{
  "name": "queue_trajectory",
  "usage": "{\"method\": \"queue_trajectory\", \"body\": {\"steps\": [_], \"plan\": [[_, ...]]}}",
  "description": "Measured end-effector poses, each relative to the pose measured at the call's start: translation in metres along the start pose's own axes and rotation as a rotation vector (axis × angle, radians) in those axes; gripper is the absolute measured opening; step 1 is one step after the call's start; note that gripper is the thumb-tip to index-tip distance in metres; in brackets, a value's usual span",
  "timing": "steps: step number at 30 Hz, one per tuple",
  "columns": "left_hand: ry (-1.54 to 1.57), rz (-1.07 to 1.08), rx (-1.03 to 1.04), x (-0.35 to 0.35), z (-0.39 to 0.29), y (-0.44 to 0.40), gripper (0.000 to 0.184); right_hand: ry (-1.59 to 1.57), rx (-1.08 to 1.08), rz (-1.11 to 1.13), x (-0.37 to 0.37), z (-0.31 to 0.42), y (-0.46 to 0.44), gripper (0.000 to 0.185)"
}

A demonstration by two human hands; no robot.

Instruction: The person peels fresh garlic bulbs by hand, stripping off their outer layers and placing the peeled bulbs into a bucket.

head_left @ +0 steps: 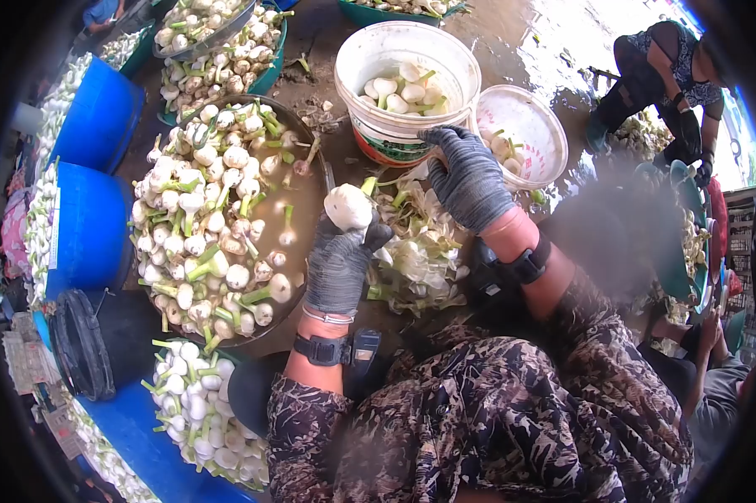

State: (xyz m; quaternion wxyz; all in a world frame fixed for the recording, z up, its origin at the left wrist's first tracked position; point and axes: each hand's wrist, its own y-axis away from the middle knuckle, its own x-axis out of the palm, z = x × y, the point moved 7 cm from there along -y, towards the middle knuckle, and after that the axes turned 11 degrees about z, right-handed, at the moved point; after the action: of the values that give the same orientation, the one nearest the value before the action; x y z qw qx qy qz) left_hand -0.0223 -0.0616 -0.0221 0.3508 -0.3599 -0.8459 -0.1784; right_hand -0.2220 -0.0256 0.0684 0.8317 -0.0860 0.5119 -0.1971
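Gripping a white garlic bulb [348,210] near the centre of the frame, with the gray-gloved left hand [337,267] closed snugly about its lower part and green stalk upward, probably to leave the top uncovered. Holding the gray-gloved right hand [472,180] half curled at upper centre, close by the rim of a white bucket [354,107]; cannot tell whether pinching anything. Poised above loose garlic skins [415,261], likely for letting peelings drop straight down. Flanked at left by a round pan [329,172] of stalked bulbs [235,158] in murky water, apparently for easy reach. Wrapped low on the bucket in a green-and-red label [392,151], too small to read; marked in red inside the neighbouring white basin [535,121], likewise illegible.
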Motion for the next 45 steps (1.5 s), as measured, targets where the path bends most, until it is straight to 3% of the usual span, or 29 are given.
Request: {"method": "queue_trajectory", "body": {"steps": [1, 3, 7, 8, 10, 15, 17, 20, 23, 25, 26, 27, 28, 29, 31, 33, 34, 36, 37, 39, 41, 43, 45], "plan": [[-0.001, 0.003, 0.004, 0.005, -0.002, -0.002, 0.044, 0.001, -0.004, -0.003, -0.005, 0.008, 0.0, 0.015], [-0.043, -0.046, 0.035, 0.011, -0.005, -0.004, 0.032, -0.395, -0.084, 0.125, 0.0, 0.025, 0.003, 0.014], [-0.058, -0.098, 0.101, 0.008, -0.001, -0.003, 0.041, -0.287, -0.111, 0.13, 0.001, 0.051, 0.009, 0.01], [-0.06, -0.1, 0.102, 0.003, 0.001, -0.003, 0.041, -0.255, -0.204, 0.023, -0.002, 0.054, 0.008, 0.01], [-0.331, -0.194, 0.125, -0.007, -0.004, -0.003, 0.037, -0.28, -0.153, 0.059, 0.004, 0.05, 0.009, 0.01], [-0.564, -0.207, 0.078, 0.0, -0.017, -0.005, 0.033, -0.352, -0.102, 0.072, 0.01, 0.051, 0.009, 0.009], [-0.695, -0.242, 0.071, 0.004, -0.014, -0.005, 0.031, -0.191, -0.105, 0.19, 0.023, 0.051, 0.01, 0.014], [-0.747, -0.358, 0.128, 0.0, -0.011, 0.002, 0.028, -0.076, -0.113, 0.173, 0.027, 0.058, 0.013, 0.011], [-0.846, -0.292, 0.085, 0.0, -0.014, -0.003, 0.029, -0.022, -0.106, 0.132, 0.03, 0.056, 0.012, 0.009], [-1.059, -0.145, -0.167, 0.007, -0.013, -0.009, 0.031, -0.13, -0.104, 0.178, 0.031, 0.052, 0.009, 0.009], [-1.06, -0.141, -0.173, 0.01, -0.012, -0.007, 0.031, -0.19, -0.033, 0.243, 0.033, 0.046, 0.008, 0.011], [-0.843, -0.183, -0.096, 0.011, -0.013, -0.002, 0.032, -0.191, -0.027, 0.244, 0.033, 0.042, 0.007, 0.011], [-0.625, -0.223, -0.02, 0.011, -0.013, 0.003, 0.034, -0.361, 0.123, 0.265, 0.037, 0.027, 0.006, 0.012], [-0.625, -0.221, -0.021, 0.014, -0.011, 0.005, 0.034, -0.53, 0.271, 0.283, 0.043, 0.011, 0.005, 0.013], [-0.08, -0.001, 0.072, 0.03, -0.006, 0.005, 0.041, -0.418, 0.336, 0.231, 0.045, -0.023, 0.0, 0.017], [0.001, 0.04, 0.057, 0.025, -0.007, 0.009, 0.048, -0.076, 0.434, 0.27, 0.043, -0.059, -0.007, 0.015], [0.102, 0.078, 0.022, 0.024, -0.007, 0.008, 0.05, -0.075, 0.431, 0.265, 0.038, -0.063, -0.003, 0.015], [0.2, 0.116, -0.002, 0.023, -0.009, 0.008, 0.06, -0.028, 0.147, 0.014, 0.012, -0.038, 0.001, 0.018], [0.198, 0.109, 0.004, 0.024, -0.012, 0.007, 0.06, -0.033, 0.14, 0.018, 0.003, -0.022, 0.0, 0.018], [0.238, 0.132, 0.004, 0.033, -0.013, 0.005, 0.069, -0.306, -0.152, 0.138, -0.01, 0.027, 0.001, 0.023], [0.176, 0.139, -0.054, 0.035, -0.007, 0.002, 0.075, -0.281, -0.298, 0.245, -0.007, 0.053, 0.011, 0.024], [-0.029, 0.12, -0.053, 0.042, -0.012, 0.001, 0.077, -0.248, -0.328, 0.204, -0.01, 0.059, 0.014, 0.027], [-0.071, 0.128, -0.046, 0.036, -0.01, 0.002, 0.077, -0.019, -0.392, 0.118, -0.018, 0.068, 0.013, 0.028]]}}
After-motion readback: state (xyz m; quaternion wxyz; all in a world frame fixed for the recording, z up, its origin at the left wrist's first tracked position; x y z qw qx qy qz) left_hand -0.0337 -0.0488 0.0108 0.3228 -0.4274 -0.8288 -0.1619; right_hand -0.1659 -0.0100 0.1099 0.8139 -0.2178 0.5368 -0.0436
